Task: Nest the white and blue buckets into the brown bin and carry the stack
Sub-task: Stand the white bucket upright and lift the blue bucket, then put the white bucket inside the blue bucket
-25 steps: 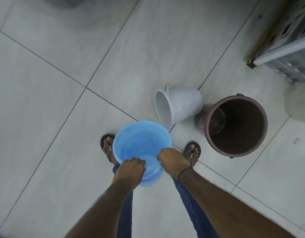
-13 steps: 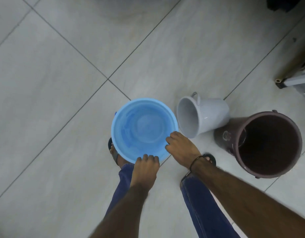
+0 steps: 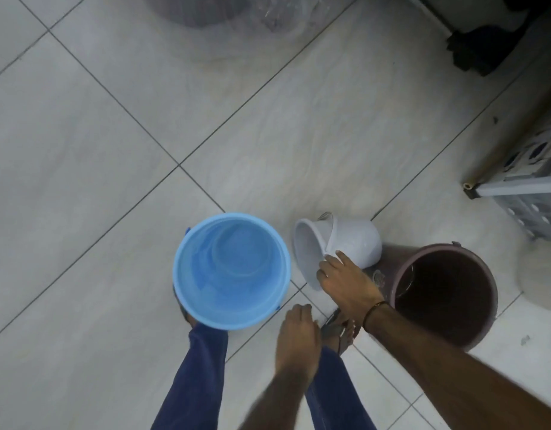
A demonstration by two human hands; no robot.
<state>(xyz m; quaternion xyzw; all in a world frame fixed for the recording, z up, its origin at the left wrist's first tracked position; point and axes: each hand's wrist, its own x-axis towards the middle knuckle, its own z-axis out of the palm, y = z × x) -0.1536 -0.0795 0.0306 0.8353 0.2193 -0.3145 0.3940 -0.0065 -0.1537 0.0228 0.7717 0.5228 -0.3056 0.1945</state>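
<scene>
Right hand (image 3: 345, 282) grasps white bucket's (image 3: 352, 243) rim.

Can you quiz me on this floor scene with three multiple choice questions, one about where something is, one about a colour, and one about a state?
1. Where is the white bucket?
A. Between the blue bucket and the brown bin
B. Inside the brown bin
C. Inside the blue bucket

2. What colour are the trouser legs in view?
A. White
B. Dark blue
C. Brown

3. How does the white bucket sit?
A. Upside down, mouth on the floor
B. Upright, mouth up
C. On its side, mouth toward the blue bucket

Answers:
1 A: it lies on the tiled floor with the blue bucket on one side and the brown bin on the other.
2 B: both legs are dark blue.
3 C: its open mouth faces sideways, and the right hand touches its rim while the left hand holds nothing.
</scene>
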